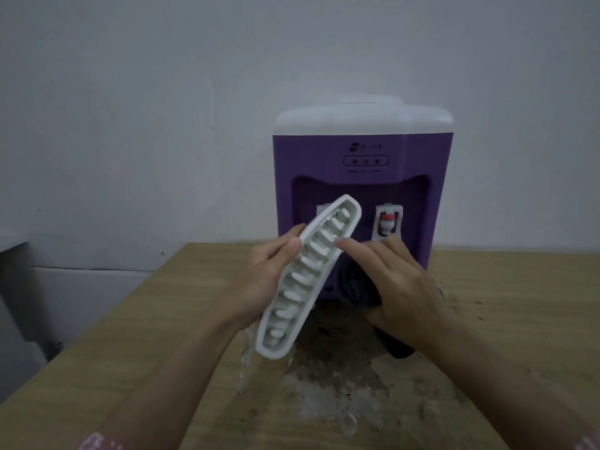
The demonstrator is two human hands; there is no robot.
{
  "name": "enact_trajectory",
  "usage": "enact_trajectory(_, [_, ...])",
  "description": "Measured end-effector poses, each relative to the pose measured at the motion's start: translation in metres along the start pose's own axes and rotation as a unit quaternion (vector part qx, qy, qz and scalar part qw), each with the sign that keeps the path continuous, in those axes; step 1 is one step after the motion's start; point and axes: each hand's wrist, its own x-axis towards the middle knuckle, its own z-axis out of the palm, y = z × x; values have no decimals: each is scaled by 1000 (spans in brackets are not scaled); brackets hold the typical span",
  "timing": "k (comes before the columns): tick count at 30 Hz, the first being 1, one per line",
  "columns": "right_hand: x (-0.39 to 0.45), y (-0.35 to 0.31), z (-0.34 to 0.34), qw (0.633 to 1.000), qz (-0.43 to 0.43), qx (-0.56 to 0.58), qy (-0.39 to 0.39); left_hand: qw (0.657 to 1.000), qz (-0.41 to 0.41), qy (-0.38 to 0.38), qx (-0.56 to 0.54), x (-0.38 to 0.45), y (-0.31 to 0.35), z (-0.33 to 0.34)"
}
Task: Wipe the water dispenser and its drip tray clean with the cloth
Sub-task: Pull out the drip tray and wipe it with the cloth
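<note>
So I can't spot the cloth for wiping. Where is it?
The dark cloth is bunched under the right hand, low against the front of the purple dispenser, just right of the drip tray held up in the left hand.

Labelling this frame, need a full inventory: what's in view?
dispenser: 1, purple with white top, rear of table against wall
tap: 1 visible, white with red, in dispenser recess; a second seems hidden behind tray
drip tray: 1, white, slotted, held tilted in the air before dispenser
cloth: 1, dark, under right hand
table: 1, wood, worn patch in middle
wall: 1, pale grey
left hand: holds tray
right hand: holds cloth, fingers touching tray
</note>
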Motion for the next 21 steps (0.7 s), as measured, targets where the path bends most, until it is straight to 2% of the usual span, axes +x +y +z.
enact_trajectory(3, [8, -2, 2, 991, 29, -119, -52, 996, -23, -84, 28, 1, 3, -2])
enact_trajectory(7, [6, -8, 2, 988, 36, -123, -85, 987, -56, -147, 19, -2, 6, -3])
enact_trajectory(10, [2, -9, 4, 984, 42, -138, -107, 980, -63, -181, 61, -3, 4, -4])
enact_trajectory(12, [0, -3, 5, 980, 73, -147, -109, 982, -60, -166, 64, -4, 3, -8])
enact_trajectory(17, [-4, 11, 4, 968, 150, -175, -99, 995, -55, -66, 49, -18, -7, -16])
enact_trajectory(19, [-4, 11, 4, 971, 158, -148, -105, 998, -45, -18, 31, -20, -12, -11])
enact_trajectory(21, [-5, 11, 5, 977, 161, -72, -122, 999, -40, 31, 18, -19, -15, -8])
